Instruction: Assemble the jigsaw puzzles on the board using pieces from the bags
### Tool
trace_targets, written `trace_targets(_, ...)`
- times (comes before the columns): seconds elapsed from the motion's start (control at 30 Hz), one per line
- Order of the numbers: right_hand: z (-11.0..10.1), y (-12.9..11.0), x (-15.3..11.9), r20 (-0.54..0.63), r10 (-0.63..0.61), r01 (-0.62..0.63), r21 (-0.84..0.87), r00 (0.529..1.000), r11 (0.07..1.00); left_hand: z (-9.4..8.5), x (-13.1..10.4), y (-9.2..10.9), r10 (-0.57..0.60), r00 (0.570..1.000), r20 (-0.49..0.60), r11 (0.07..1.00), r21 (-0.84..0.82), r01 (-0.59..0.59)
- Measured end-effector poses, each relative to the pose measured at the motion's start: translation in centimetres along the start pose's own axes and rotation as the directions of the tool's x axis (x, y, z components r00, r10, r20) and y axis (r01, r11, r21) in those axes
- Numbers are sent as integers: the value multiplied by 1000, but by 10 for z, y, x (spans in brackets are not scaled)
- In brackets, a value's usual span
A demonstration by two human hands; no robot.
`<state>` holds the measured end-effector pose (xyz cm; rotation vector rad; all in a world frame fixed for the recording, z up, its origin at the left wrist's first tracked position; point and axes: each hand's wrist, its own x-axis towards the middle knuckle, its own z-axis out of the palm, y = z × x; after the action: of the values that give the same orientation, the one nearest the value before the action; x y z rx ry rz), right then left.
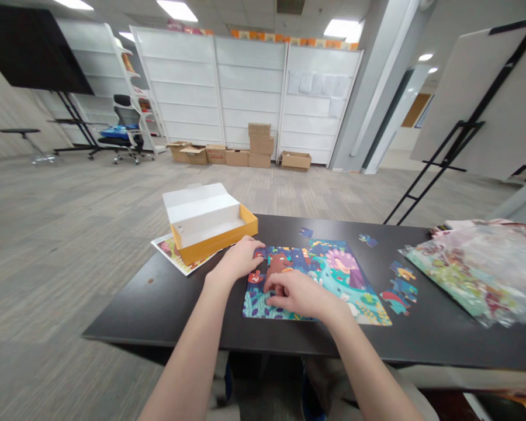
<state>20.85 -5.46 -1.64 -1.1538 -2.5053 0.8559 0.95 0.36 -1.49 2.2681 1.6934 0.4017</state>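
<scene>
A colourful jigsaw puzzle (333,280) with animals and plants lies largely assembled on the black table. At its upper left edge, my left hand (239,257) has thumb and forefinger on either side of a small dark blue and red puzzle piece (258,254). A narrow dark gap shows beside this piece. My right hand (300,291) rests over the lower left of the puzzle, with bent fingers and the thumb apart from the forefinger. Its palm hides part of the picture below the brown bear (278,263). Another piece with a red figure (256,278) lies between the hands.
An open yellow box (219,242) sits on a picture sheet (169,248) at the left. Loose pieces lie behind the puzzle (305,233), farther back (368,240) and at its right (405,288). Clear plastic bags (499,269) cover the table's right end.
</scene>
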Motion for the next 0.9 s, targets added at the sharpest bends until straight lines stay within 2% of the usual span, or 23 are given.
trace_targets(0.07,0,1,0,2,0,0,-2,1000,1000,-10,-8,-6,-21,1000,15,998,-55,22)
trace_targets(0.23,0,2,1,-2,-15,15,-11,1000,1000,-27,-34,-12,-28,975,220,999,-18,33)
trace_targets(0.33,0,2,1,-6,-20,20,-2,1000,1000,-27,-43,-9,-56,968,243,998,42,47)
trace_targets(0.47,0,1,1,-9,-14,14,5,1000,1000,-26,-44,-7,-28,966,258,1000,6,27)
trace_targets(0.67,0,0,2,26,-47,47,-6,999,999,-22,-41,-14,69,959,273,973,-229,-5)
trace_targets(0.77,0,0,1,57,-89,89,2,994,996,-20,-39,-18,109,953,282,919,-394,12)
trace_targets(0.9,1,2,2,63,-79,78,25,995,997,-22,-35,-19,154,933,325,820,-569,62)
